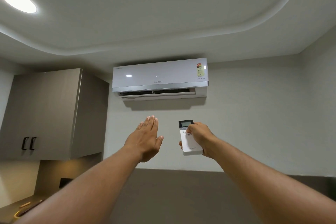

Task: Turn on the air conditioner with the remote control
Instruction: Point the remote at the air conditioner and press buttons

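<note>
The right hand [199,137] was wrapped around the remote control [190,138], thumb on the buttons under its display, below the air conditioner [160,78] and pointed up at it. The left hand [145,138] was raised beside it, flat, fingers together, holding nothing. The remote looked light, rigid and smooth; a grip low on the body seemed best. Left of the air conditioner hung a cabinet [45,114]; above it, a ceiling light [19,1] glowed.

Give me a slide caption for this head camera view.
Right hand aims the remote at the wall AC, thumb on its buttons; left hand raised flat below the vent.
</note>
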The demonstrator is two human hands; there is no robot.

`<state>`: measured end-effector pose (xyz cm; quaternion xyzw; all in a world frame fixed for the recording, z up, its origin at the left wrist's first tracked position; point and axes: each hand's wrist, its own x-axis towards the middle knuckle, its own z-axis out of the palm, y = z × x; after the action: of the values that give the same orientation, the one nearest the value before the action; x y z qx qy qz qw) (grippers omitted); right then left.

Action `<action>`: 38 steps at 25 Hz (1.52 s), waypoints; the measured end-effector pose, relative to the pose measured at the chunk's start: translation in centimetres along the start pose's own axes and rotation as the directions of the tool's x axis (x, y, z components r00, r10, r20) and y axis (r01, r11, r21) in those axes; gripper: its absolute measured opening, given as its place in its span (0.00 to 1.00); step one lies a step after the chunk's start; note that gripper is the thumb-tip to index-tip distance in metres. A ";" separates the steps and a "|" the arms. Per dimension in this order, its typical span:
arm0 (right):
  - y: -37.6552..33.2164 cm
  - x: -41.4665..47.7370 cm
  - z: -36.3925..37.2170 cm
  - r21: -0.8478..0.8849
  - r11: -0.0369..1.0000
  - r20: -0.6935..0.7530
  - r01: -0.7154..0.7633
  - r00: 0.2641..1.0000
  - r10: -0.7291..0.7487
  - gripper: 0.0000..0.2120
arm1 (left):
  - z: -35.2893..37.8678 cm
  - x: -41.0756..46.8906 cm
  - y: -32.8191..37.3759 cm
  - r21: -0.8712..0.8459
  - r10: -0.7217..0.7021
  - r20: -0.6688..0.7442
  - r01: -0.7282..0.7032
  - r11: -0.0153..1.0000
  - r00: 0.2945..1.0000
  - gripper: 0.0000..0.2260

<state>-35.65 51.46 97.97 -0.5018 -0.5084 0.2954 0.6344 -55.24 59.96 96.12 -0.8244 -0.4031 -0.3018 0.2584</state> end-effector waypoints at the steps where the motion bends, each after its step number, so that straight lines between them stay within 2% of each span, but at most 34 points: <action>1: 0.0 0.1 0.0 0.002 1.000 0.000 0.000 1.000 0.000 0.09 | 0.0 0.0 -0.1 0.000 0.001 -0.001 -0.001 1.000 1.000 0.31; 11: 0.0 0.1 -0.3 -0.016 1.000 -0.009 -0.003 1.000 0.003 0.12 | -0.4 -0.1 -0.1 0.013 -0.001 -0.003 0.001 1.000 1.000 0.31; 17: -0.2 -0.2 -0.5 -0.010 1.000 -0.005 0.001 1.000 -0.001 0.09 | -0.6 0.0 0.3 0.020 0.008 -0.005 -0.008 1.000 1.000 0.31; 26: -0.5 -0.9 -0.4 -0.033 0.999 0.010 -0.003 1.000 0.003 0.13 | -1.1 -0.5 0.4 0.022 0.007 -0.008 -0.007 1.000 1.000 0.30; 38: -1.3 -1.5 -0.1 -0.019 1.000 0.000 0.009 1.000 -0.009 0.10 | -1.7 -0.8 0.1 0.032 -0.002 -0.019 0.002 0.999 1.000 0.31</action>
<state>-36.17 49.71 98.67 -0.5056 -0.5135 0.2876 0.6309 -56.01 58.33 96.74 -0.8170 -0.4062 -0.3033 0.2750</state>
